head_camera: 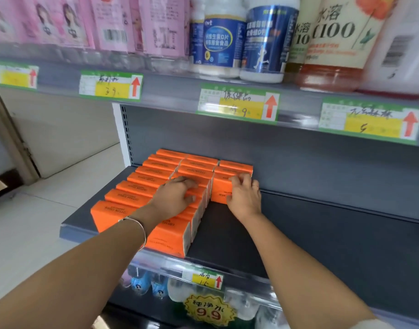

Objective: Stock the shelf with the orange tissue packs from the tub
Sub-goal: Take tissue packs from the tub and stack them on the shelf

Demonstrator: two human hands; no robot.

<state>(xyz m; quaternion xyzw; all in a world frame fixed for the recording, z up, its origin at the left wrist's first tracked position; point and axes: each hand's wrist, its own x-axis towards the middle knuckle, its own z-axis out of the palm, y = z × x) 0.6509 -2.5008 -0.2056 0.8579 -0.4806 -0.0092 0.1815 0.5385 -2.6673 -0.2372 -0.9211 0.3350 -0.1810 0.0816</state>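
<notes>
The left hand [177,195] is gripping a middle-row orange tissue pack [201,192]; the right hand [244,198] is gripping the third row's front pack [221,189] (fingers curled over its top).

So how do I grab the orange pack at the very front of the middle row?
Come from the front right, probably. The front pack stands on edge with packs tight behind and left, but its front face and white right end are free beside bare shelf. Pinch that corner.
</notes>
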